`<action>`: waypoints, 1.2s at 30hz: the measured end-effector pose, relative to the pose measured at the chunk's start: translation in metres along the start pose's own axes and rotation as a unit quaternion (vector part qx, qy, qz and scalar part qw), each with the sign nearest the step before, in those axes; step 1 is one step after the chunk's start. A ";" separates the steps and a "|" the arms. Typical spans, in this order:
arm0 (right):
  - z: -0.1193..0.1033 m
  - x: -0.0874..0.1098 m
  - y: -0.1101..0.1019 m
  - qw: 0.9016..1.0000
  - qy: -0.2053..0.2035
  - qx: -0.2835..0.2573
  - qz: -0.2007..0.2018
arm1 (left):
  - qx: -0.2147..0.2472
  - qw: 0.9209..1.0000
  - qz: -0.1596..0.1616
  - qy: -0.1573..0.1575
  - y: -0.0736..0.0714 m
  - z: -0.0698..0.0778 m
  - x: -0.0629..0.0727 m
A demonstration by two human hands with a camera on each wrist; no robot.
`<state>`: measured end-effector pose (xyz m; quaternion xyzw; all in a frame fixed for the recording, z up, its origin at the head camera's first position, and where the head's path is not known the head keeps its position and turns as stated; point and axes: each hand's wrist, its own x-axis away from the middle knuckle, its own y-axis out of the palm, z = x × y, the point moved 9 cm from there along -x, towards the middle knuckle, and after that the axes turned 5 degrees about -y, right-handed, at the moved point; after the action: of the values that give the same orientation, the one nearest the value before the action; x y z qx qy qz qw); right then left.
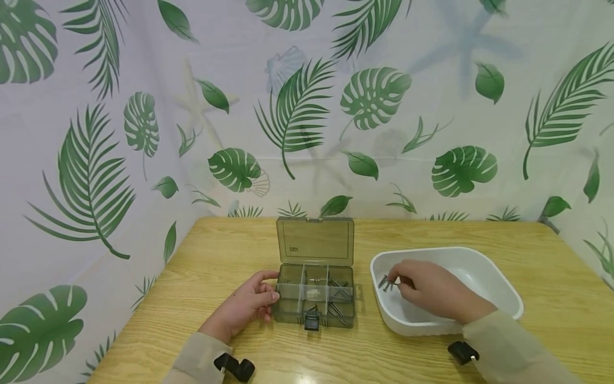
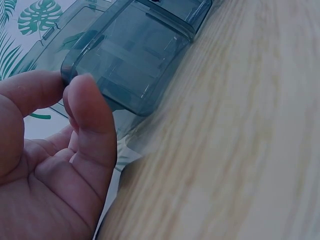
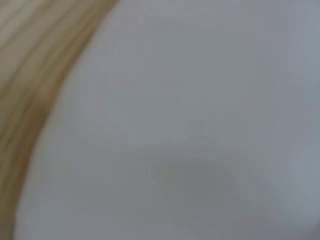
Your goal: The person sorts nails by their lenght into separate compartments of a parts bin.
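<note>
A smoky see-through compartment box [image 1: 314, 320] stands on the table with its lid [image 1: 315, 240] raised. Several long dark screws [image 1: 339, 312] lie in its right compartments, and small pieces show in the middle ones. My left hand [image 1: 244, 304] holds the box's left side with thumb and forefinger; the left wrist view shows these fingers [image 2: 92, 110] at a corner of the box. Inside the white basin [image 1: 496, 282], my right hand [image 1: 427, 285] pinches a screw [image 1: 394, 283] between its fingertips. More screws [image 1: 382, 281] lie beside those fingertips, at the basin's left end.
The wooden table [image 1: 216, 245] carries the box at its middle and the basin to the right. A leaf-printed cloth [image 1: 316, 122] hangs behind and at both sides. Mostly the basin's blurred white surface [image 3: 175, 100] fills the right wrist view.
</note>
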<state>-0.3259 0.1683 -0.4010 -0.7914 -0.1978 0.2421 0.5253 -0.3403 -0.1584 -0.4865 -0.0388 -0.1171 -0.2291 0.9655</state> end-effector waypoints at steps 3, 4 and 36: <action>-0.011 -0.004 -0.003 1.000 -0.010 0.001 0.010 | -0.001 1.000 0.000 0.000 0.000 0.000 0.000; -0.015 -0.005 -0.004 1.000 -0.015 0.001 0.014 | -0.002 1.000 0.000 0.000 0.000 0.001 -0.001; -0.141 -0.093 0.043 0.994 -0.101 -0.024 -0.031 | -0.010 1.000 -0.005 0.005 0.005 0.002 0.001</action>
<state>-0.3143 -0.0041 -0.3781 -0.7686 -0.2800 0.2994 0.4911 -0.3375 -0.1547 -0.4841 -0.0463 -0.1101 -0.2356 0.9645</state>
